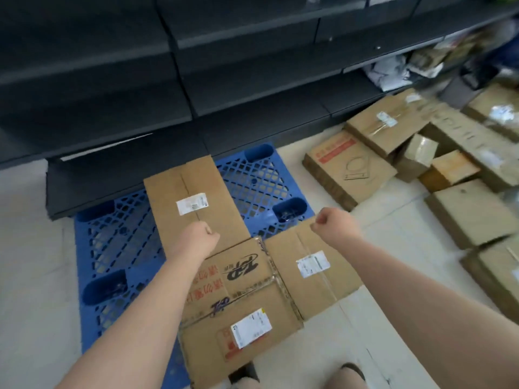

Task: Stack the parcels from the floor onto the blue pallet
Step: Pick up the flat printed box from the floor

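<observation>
Cardboard parcels (193,203) lie on the blue pallet (112,237); left hand (200,237), right hand (335,224): each grip fisted, empty

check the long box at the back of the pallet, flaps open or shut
Shut: the long box lies flat on the blue pallet, flaps meeting at a closed centre seam under a white label.

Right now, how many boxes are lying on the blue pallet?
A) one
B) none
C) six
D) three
D: three flat cardboard boxes lie on the blue pallet: a long box at the back, a printed box at the front and a box on the right that sticks out past the pallet's edge. The other boxes are on the floor to the right.
</observation>
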